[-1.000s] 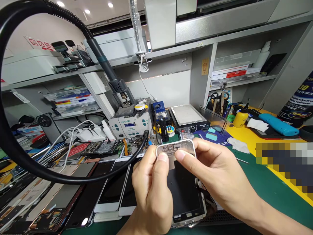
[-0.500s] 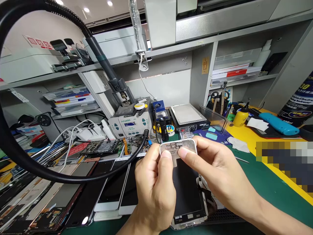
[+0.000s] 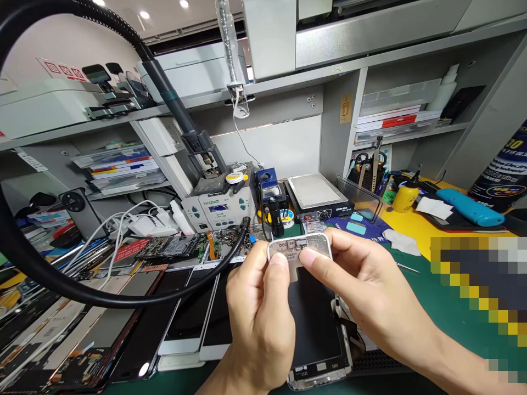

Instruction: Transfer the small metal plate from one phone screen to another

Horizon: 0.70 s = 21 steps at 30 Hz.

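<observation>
A phone screen (image 3: 316, 323) with a black back and pale frame is held at its far end between both hands. On that end lies a thin metal blade (image 3: 284, 245) with printed lettering, which reads in part "blade". My left hand (image 3: 261, 318) grips the left corner, thumb pressed on the blade, fingers curled beneath. My right hand (image 3: 370, 280) holds the right corner, its thumb tip on the blade beside small dark parts. A dark flex cable (image 3: 349, 329) sticks out at the screen's right edge. The fingertips under the screen are hidden.
Several phone screens (image 3: 187, 312) lie to the left, with circuit boards (image 3: 177, 247) behind. A black hose (image 3: 164, 300) loops from the rework station (image 3: 224, 208). A heating plate (image 3: 317, 192) stands at the back. Tweezers (image 3: 407, 269) and a yellow bottle (image 3: 405, 195) are at right.
Both hands keep nearly the same grip and place. The near end of the phone screen has shifted very slightly down and to the right.
</observation>
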Available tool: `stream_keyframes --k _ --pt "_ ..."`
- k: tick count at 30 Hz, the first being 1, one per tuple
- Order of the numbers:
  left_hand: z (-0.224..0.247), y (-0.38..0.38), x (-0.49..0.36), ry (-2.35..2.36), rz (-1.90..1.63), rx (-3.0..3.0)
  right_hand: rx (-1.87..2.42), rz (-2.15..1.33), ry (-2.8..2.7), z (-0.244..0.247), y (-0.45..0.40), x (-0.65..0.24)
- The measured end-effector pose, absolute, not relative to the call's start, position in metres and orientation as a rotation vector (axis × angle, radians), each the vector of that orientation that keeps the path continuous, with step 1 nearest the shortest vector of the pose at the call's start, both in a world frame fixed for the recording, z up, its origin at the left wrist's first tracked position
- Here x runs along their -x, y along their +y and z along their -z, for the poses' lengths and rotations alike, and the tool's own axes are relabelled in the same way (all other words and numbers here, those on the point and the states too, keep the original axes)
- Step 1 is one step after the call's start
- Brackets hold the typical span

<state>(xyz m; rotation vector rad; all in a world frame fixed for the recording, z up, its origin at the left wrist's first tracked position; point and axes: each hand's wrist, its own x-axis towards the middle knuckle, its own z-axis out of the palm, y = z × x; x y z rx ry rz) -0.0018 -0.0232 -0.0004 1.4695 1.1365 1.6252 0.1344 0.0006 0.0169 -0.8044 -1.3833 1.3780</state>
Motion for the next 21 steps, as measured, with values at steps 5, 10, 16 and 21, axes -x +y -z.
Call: stream_keyframes --k 5,10,16,21 --pt "0.0008 -0.0235 0.0019 1.115 -1.622 -1.439 0.809 -1.402 -1.374 -0.0165 -0.0010 -0.1348" --pt "0.0006 -0.0229 0.0006 1.130 -1.632 -1.420 0.800 -1.405 -1.375 -0.0177 -0.0013 -0.1347" --pt "-0.0002 -0.0238 0.0007 1.134 -1.639 -1.446 0.809 -1.390 -1.380 -0.0188 -0.0015 -0.1345" --pt "-0.0009 -0.0250 0.0004 1.160 -1.636 -1.460 0.814 -1.394 -1.376 -0.0187 -0.0017 -0.1342"
